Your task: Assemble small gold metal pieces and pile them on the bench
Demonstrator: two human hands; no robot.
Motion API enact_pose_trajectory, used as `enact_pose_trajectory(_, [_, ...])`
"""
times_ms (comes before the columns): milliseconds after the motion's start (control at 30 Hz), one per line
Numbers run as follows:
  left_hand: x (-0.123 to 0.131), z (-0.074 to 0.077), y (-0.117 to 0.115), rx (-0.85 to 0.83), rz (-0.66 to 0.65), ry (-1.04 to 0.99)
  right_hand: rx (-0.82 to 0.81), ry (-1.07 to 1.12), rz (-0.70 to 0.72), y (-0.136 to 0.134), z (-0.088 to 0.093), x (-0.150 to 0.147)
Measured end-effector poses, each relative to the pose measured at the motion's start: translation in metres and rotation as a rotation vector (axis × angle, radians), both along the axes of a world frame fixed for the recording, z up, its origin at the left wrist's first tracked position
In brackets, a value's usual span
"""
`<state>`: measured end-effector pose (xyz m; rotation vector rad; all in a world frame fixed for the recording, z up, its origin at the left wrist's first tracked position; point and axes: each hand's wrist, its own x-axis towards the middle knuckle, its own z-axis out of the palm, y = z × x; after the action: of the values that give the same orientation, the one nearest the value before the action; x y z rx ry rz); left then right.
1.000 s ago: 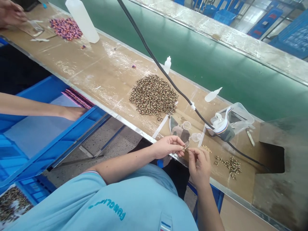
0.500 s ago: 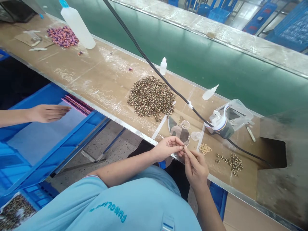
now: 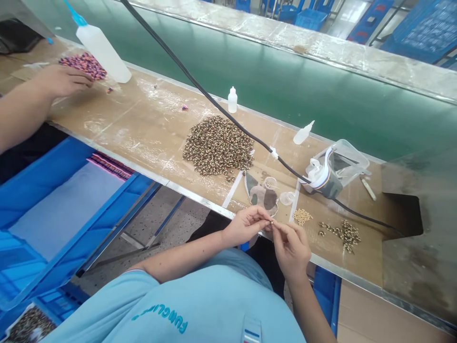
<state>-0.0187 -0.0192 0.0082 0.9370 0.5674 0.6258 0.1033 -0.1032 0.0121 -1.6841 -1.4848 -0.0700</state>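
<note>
My left hand [image 3: 246,225] and my right hand [image 3: 292,247] meet over the bench's near edge, fingertips pinched together. Between them is a tiny brown-and-cream piece [image 3: 272,222], mostly covered by the fingers. Just beyond my hands lie a stained cloth-like scrap [image 3: 262,196] and two small clear round dishes, one being a shallow dish [image 3: 286,198]. Right of these is a little heap of tan bead-like pieces [image 3: 303,216]. Further right sits a small pile of curved dark-and-cream pieces [image 3: 348,234]. A much larger pile of similar pieces [image 3: 218,146] spreads to the left.
A black cable [image 3: 200,85] crosses above the bench. Small squeeze bottles [image 3: 232,101] and a clear plastic box [image 3: 352,159] line the back. At left, a co-worker's hand [image 3: 66,81] touches purple-orange pieces [image 3: 85,64] near a large bottle [image 3: 103,52]. A blue crate [image 3: 71,200] stands below.
The co-worker's hand has gone from over the blue crate up to the purple-orange pile. My hands stay pinched together, shifted only slightly. The whole view has moved a little.
</note>
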Motion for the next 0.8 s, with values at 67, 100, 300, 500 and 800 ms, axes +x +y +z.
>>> enact_pose_trajectory(67, [0.000,0.000,-0.001,0.015,-0.006,-0.003,0.049,-0.071,0.028,-0.001,-0.001,0.001])
enact_pose_trajectory(100, [0.000,-0.001,-0.001,0.021,-0.010,-0.005,0.064,-0.100,0.041,-0.002,-0.001,0.002])
enact_pose_trajectory(300, [-0.001,-0.003,-0.002,0.042,-0.021,0.001,0.087,-0.161,0.063,-0.006,-0.005,0.005])
enact_pose_trajectory(500, [-0.001,-0.004,-0.003,0.057,-0.042,0.047,0.024,-0.079,0.050,-0.006,-0.005,0.004])
enact_pose_trajectory(800, [0.000,0.000,0.000,0.082,-0.110,0.154,-0.161,0.123,-0.102,-0.013,-0.002,0.013])
